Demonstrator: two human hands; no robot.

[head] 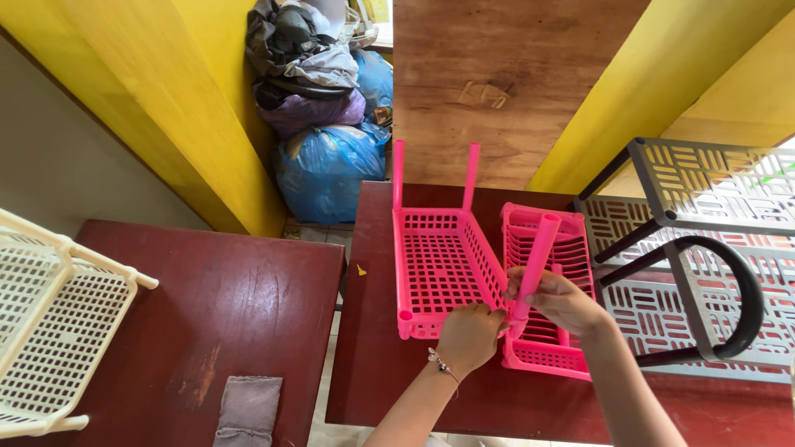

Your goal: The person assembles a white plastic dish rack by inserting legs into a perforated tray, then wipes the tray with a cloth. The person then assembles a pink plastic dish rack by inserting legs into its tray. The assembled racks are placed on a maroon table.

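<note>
A pink plastic basket tray (439, 261) lies on a dark red table (377, 364), with two pink tubes (398, 174) standing upright in its far corners. My left hand (468, 335) grips the tray's near right corner. My right hand (559, 300) holds a third pink tube (537, 261), tilted, its lower end at that same corner. Beside it on the right, a second pink basket tray (571, 248) rests partly under my right hand.
A cream plastic basket rack (50, 323) sits at the left on another dark red table (232, 306). A grey cloth (248, 410) lies near that table's front edge. Grey metal chairs (704, 215) stand to the right. Filled blue and purple bags (327, 165) are piled against the yellow wall.
</note>
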